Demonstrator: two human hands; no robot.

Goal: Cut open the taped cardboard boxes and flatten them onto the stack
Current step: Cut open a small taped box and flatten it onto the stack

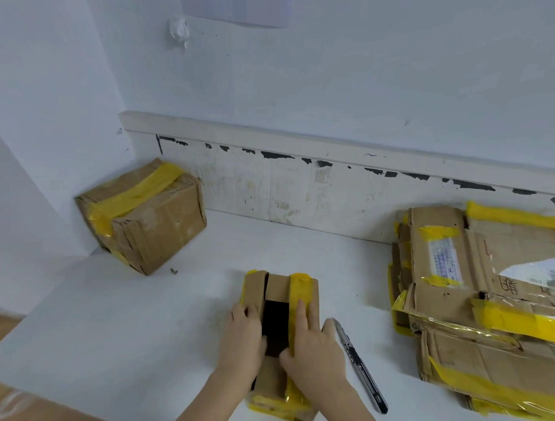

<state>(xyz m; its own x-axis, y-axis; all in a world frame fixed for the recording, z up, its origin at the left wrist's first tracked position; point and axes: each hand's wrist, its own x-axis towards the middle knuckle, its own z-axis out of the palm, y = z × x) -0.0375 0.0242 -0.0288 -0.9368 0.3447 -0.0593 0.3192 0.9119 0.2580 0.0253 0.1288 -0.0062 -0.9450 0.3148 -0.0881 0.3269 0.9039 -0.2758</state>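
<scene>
Head view shows both hands on the small box (280,334), which sits on the counter (138,315) close to its near edge, roughly midway along it. The left hand (243,339) lies on the left top flap with fingers curled over its inner edge; the thumb cannot be made out. The right hand (315,345) rests on the right flap, fingers laid nearly straight along the yellow tape, thumb hooked at the lip of the dark opening. Neither hand is clenched: both are spread over the cardboard, pulling at the flap edges.

The seam looks already cut, so the step in hand is likely parting the flaps. To do it well, draw each flap outward and down from its inner edge, both sides evenly, so the cardboard folds along its crease instead of tearing. Yellow tape over the far end and around the near end appears to hold the flaps together there; if they resist, cut those strips, don't force them.

The utility knife (361,366) lies just beside the right hand, toward the counter's right side, tip pointing away; whether the blade is out cannot be told, so keep the wrist away from it.

Farther out, the stack of flattened boxes (488,315) fills the right end of the counter against the back panel. A second taped box (142,217) sits tilted in the far left corner, still sealed.
</scene>
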